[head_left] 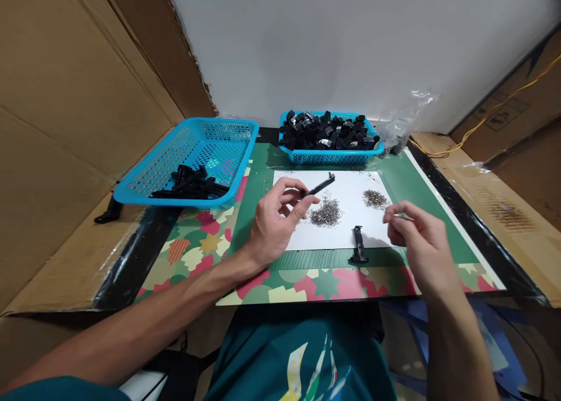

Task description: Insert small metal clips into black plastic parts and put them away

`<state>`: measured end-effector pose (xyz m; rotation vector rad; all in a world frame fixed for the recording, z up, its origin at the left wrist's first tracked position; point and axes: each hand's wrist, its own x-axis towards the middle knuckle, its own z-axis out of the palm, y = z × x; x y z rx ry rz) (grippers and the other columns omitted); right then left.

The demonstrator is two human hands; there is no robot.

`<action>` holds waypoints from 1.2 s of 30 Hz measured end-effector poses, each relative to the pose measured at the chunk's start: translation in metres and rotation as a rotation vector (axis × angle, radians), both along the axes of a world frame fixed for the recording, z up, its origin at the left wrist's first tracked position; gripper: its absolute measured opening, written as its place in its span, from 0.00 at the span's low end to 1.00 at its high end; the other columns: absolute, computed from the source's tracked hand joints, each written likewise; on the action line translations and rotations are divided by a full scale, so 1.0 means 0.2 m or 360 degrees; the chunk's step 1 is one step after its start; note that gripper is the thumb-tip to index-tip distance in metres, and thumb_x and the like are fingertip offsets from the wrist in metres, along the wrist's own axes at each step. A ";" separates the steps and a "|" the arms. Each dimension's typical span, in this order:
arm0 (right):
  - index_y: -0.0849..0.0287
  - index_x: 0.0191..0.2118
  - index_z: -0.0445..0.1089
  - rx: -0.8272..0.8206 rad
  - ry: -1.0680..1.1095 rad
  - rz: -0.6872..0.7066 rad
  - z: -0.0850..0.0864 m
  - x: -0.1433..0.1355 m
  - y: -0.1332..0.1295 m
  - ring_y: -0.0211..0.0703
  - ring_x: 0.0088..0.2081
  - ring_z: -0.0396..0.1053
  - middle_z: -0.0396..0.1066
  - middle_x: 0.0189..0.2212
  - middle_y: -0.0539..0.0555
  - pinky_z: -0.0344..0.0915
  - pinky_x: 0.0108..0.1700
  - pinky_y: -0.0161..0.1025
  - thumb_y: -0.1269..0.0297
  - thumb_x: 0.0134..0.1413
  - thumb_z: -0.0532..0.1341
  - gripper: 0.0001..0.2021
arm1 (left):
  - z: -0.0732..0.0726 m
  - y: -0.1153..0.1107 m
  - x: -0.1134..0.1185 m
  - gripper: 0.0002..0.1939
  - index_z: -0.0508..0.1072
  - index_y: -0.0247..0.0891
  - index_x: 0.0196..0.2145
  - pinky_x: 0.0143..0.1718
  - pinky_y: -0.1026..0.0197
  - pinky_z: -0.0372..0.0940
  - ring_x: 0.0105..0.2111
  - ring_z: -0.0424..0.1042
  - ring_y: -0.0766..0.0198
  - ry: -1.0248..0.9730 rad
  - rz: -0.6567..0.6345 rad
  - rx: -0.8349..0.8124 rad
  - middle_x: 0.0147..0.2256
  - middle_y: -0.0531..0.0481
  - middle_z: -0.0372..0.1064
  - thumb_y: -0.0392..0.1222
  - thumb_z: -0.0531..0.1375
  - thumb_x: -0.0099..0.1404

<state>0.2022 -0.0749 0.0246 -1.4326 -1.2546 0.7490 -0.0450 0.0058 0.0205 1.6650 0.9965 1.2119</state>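
My left hand (pixel 278 217) pinches one end of a black plastic part (pixel 322 185), which points up and to the right above the white sheet (pixel 302 238). My right hand (pixel 414 231) hovers at the sheet's right edge with its fingers curled together; whatever they hold is too small to make out. Beneath the held part lies a pile of small metal pieces (pixel 326 212). A smaller metal pile (pixel 375 199) is near my right fingertips. Between my hands, a second black part (pixel 359 246) lies on the sheet's front edge.
A blue basket (pixel 335 156) full of black pieces stands at the back. Another blue basket (pixel 225 149) at the left holds long black parts (pixel 193 183). A clear plastic bag (pixel 398 129) sits at the back right. Cardboard (pixel 87 97) walls the left side.
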 end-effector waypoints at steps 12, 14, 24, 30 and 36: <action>0.59 0.37 0.79 -0.0314 -0.0896 0.0684 0.11 0.04 0.47 0.36 0.22 0.52 0.57 0.18 0.44 0.45 0.25 0.37 0.58 0.65 0.64 0.11 | 0.00 0.14 0.05 0.11 0.70 0.39 0.46 0.21 0.69 0.67 0.32 0.76 0.67 -0.0067 -0.0182 -0.0151 0.42 0.47 0.73 0.44 0.66 0.71; 0.59 0.37 0.79 -0.0284 -0.0802 0.0703 0.16 0.05 0.54 0.35 0.21 0.53 0.57 0.18 0.45 0.46 0.23 0.36 0.56 0.67 0.62 0.13 | -0.01 0.13 0.04 0.09 0.71 0.39 0.47 0.26 0.69 0.71 0.34 0.77 0.67 0.0008 -0.0136 -0.0066 0.45 0.47 0.73 0.41 0.65 0.72; 0.55 0.44 0.80 -0.0147 -0.0363 0.0713 0.20 -0.03 0.67 0.35 0.21 0.52 0.60 0.20 0.47 0.47 0.21 0.35 0.52 0.71 0.60 0.15 | -0.05 0.11 -0.05 0.07 0.73 0.44 0.46 0.38 0.67 0.75 0.38 0.80 0.66 0.0251 0.0044 0.0052 0.44 0.51 0.79 0.35 0.65 0.72; 0.53 0.48 0.79 -0.0266 -0.0390 0.0843 0.12 -0.05 0.61 0.35 0.21 0.49 0.52 0.21 0.44 0.47 0.22 0.36 0.54 0.67 0.65 0.12 | -0.03 0.11 -0.10 0.09 0.72 0.44 0.48 0.45 0.62 0.76 0.45 0.81 0.60 0.0371 -0.0242 0.0138 0.46 0.48 0.80 0.33 0.61 0.73; 0.53 0.48 0.79 -0.0130 -0.0640 0.0945 0.09 -0.08 0.57 0.35 0.20 0.49 0.52 0.20 0.43 0.49 0.22 0.35 0.60 0.69 0.63 0.09 | -0.01 0.11 -0.12 0.09 0.71 0.42 0.48 0.46 0.61 0.74 0.43 0.78 0.61 0.0496 -0.0398 0.0271 0.45 0.46 0.75 0.31 0.54 0.77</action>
